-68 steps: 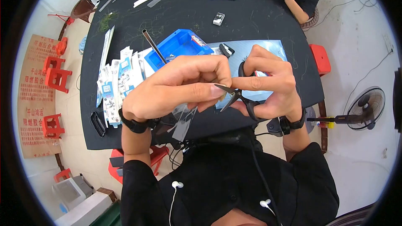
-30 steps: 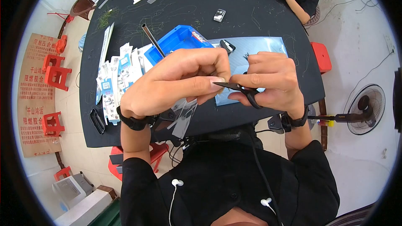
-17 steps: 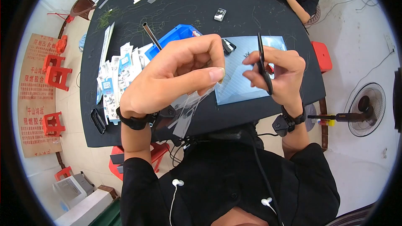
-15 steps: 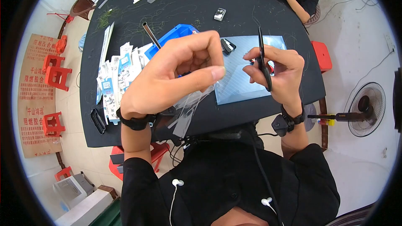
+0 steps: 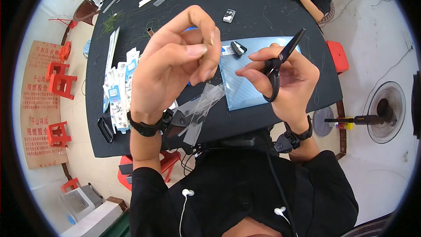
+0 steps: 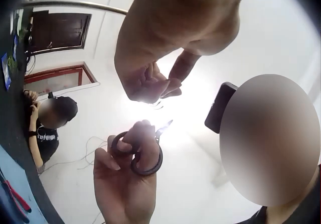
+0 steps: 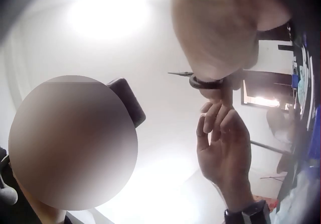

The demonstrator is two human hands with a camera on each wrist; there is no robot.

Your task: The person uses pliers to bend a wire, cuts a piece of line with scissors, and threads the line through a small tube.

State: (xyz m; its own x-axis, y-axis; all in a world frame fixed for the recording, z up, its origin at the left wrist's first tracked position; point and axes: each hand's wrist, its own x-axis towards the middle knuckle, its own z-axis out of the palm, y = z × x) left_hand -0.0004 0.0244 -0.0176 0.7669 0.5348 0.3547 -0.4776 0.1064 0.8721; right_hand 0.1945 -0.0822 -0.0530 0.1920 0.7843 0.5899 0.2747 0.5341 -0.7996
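Note:
My left hand (image 5: 175, 57) is raised over the left part of the table, fingers curled and thumb drawn in towards them. At its fingertips in the left wrist view shows a small thin curved piece (image 6: 159, 105), too small to name. My right hand (image 5: 294, 83) holds black scissors (image 5: 274, 68), fingers at the handle loops, blades together and pointing up and away to the right. The scissors (image 7: 203, 81) also show in the right wrist view, close to the left hand there. Clear plastic strips (image 5: 204, 114) lie below the left hand, near the table's front edge.
A blue sheet (image 5: 241, 87) lies under the right hand, with a small black device (image 5: 238, 49) at its back. White and blue printed packets (image 5: 118, 92) are piled at left. A metal tube (image 5: 150, 31) rises behind the left hand, which mostly hides a blue tray.
The scissors first stood spread at the left fingertips, then came together there. My right hand has since drawn away and turned the blades outward; my left hand has risen and moved left.

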